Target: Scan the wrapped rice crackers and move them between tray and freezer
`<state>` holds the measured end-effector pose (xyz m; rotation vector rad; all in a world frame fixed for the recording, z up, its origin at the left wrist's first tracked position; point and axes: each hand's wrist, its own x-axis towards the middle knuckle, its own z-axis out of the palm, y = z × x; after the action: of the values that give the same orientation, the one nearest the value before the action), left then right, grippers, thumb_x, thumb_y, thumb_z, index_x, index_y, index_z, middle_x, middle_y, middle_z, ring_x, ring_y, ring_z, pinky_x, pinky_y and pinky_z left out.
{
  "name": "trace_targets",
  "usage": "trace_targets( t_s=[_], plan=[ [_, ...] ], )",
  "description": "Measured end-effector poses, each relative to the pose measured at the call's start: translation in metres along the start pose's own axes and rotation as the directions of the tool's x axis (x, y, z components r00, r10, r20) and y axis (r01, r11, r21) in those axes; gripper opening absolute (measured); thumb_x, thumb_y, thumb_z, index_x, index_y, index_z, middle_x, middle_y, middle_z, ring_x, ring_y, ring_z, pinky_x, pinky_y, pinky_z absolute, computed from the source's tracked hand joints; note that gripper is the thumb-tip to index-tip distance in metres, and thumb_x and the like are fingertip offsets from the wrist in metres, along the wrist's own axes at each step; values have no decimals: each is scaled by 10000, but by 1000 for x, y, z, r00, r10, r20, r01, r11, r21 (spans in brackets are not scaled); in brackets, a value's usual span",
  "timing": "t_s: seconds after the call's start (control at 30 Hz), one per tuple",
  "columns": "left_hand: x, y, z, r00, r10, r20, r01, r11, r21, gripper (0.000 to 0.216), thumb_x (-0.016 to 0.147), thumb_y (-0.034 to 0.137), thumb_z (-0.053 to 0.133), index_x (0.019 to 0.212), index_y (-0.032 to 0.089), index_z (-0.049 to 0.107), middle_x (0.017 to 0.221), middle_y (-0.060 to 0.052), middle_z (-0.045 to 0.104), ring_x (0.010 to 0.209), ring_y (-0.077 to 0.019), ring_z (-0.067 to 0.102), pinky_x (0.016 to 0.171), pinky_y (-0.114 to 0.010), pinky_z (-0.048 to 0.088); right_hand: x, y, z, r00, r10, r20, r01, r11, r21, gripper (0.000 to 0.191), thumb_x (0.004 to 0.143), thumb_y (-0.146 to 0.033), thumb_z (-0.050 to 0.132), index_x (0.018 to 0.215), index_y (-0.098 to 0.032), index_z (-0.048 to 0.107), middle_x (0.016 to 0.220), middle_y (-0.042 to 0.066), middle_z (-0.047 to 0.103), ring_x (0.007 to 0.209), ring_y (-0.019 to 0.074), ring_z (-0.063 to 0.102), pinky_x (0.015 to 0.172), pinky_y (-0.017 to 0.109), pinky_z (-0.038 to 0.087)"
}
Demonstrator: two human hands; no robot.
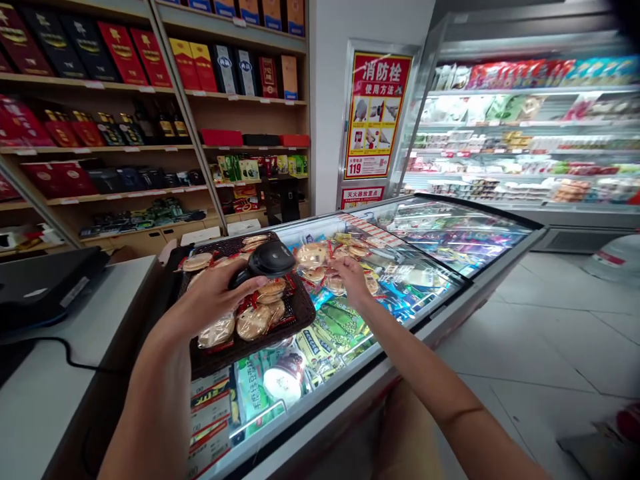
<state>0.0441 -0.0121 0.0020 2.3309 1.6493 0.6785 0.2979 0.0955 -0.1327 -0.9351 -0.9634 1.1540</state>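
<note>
My left hand [213,297] is wrapped round the handle of a black barcode scanner [273,259], whose head points to the right. Below the scanner lies a dark brown woven tray [300,303] filled with round, flat pastries in clear, red-edged wrappers. A wrapped pastry [313,255] rests to the tray's right, among several more on the glass lid. At its right edge, my right hand [350,273] has its fingers closed and seems to pinch the wrapper. The exact contact is partly hidden by the fingers.
A chest freezer [335,387] with a glass top stretches away to the right, showing packaged ice creams inside. At the left, a white counter [107,313] bears a black device [45,283] and a cable. Boxed goods line the shelves [195,87] behind; a lit refrigerated display [520,133] stands far right.
</note>
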Motion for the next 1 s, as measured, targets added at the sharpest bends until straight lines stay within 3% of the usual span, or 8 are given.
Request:
trace_targets(
  t_s=[0.17, 0.3, 0.4, 0.5, 0.67, 0.83, 0.9, 1.0],
  plan=[
    [0, -17, -8, 994, -57, -94, 59, 998, 18, 513, 791, 716, 476, 876, 236, 635, 688, -31, 648, 648, -220, 577, 576, -294, 408, 28, 15, -61, 899, 168, -403, -104, 979, 175, 115, 691, -223, 687, 690, -211, 573, 693, 14, 693, 608, 148, 647, 524, 250, 487],
    [-3, -31, -16, 981, -125, -150, 134, 990, 49, 519, 766, 729, 496, 851, 244, 661, 719, -55, 686, 695, -259, 615, 592, -320, 414, 36, 26, -69, 882, 228, -413, -164, 969, 185, 86, 751, -206, 622, 691, -216, 562, 671, 21, 686, 596, 141, 637, 512, 241, 486],
    [-8, -39, -23, 962, -210, -172, 224, 972, 65, 567, 774, 743, 486, 928, 236, 687, 730, -55, 695, 703, -263, 621, 584, -312, 415, 31, 32, -40, 943, 207, -260, -180, 976, 124, 92, 767, -282, 637, 738, -204, 599, 756, 41, 717, 624, 142, 644, 552, 249, 494],
    [-16, -45, -30, 941, -260, -216, 278, 959, 60, 594, 802, 744, 460, 970, 222, 688, 808, -62, 704, 719, -253, 621, 589, -301, 434, 22, 32, 9, 998, 56, 13, -55, 997, -50, 220, 730, -387, 694, 815, -199, 619, 834, 36, 726, 650, 145, 644, 597, 254, 490],
    [-25, -51, -39, 922, -285, -261, 303, 953, 30, 576, 822, 727, 461, 913, 200, 677, 894, -79, 710, 766, -242, 611, 597, -286, 432, 17, 22, 101, 929, 42, 368, 142, 877, -460, 305, 820, -498, 620, 825, -194, 645, 789, 42, 700, 668, 173, 647, 625, 276, 464],
    [-28, -49, -40, 930, -281, -237, 287, 958, -8, 585, 845, 711, 455, 1004, 194, 679, 861, -50, 726, 771, -221, 619, 625, -263, 440, 20, 24, 159, 887, 178, 427, 236, 620, -749, 527, 833, -613, 582, 517, -193, 540, 556, 36, 575, 630, 197, 592, 620, 290, 414],
    [-28, -47, -39, 935, -267, -235, 269, 963, -23, 586, 844, 703, 471, 1063, 203, 684, 895, -38, 735, 785, -214, 630, 651, -257, 444, 19, 30, 166, 880, 156, 448, 248, 654, -714, 502, 796, -587, 641, 511, -190, 529, 546, 17, 554, 632, 181, 577, 613, 274, 409],
    [-27, -44, -37, 937, -252, -243, 251, 967, -39, 586, 837, 697, 490, 1050, 193, 698, 881, -31, 738, 780, -210, 639, 658, -250, 438, 16, 37, 160, 878, 82, 472, 209, 822, -530, 425, 789, -562, 646, 604, -185, 578, 601, 1, 588, 649, 161, 587, 606, 255, 433]
  ],
)
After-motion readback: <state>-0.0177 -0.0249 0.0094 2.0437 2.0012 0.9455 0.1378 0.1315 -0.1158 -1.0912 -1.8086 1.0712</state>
